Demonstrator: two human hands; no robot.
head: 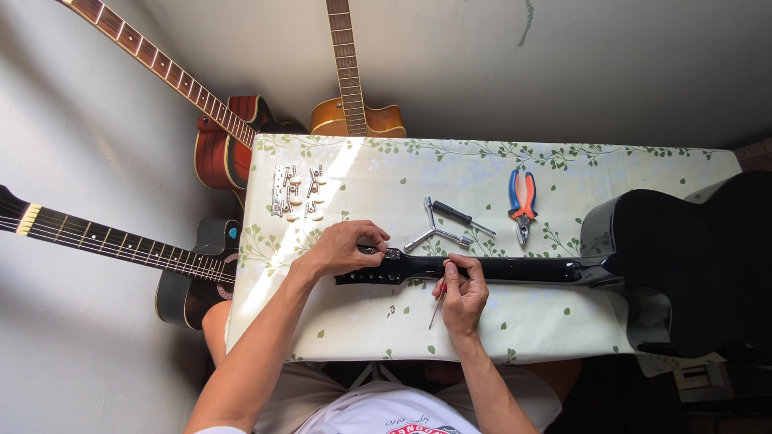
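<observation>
Fingers of my left hand (342,247) were pinched on a small metal tuner part (378,250) at the headstock (371,272) of one black guitar (683,265), which lay flat across the table (386,173) with its neck (498,269) running left and its body hanging off the right edge. My right hand (462,296) was curled around one slim screwdriver (438,301) with a red handle, its thin shaft pointing down toward me, while the fingertips rested on the neck just right of the headstock. The tablecloth was pale with a green leaf print.

Beyond the neck I counted three loose tools: one three-armed metal wrench (437,231), one dark-handled screwdriver (462,216) just beside it, and one pair of pliers (523,201) with blue and orange grips, further right. Near the far left corner lay a cluster of tuning machines (296,193) with cream buttons; I could not count them exactly.

Three more guitars leaned against the wall: one red (229,145), one amber (354,112), one black with a cutaway (185,273).
</observation>
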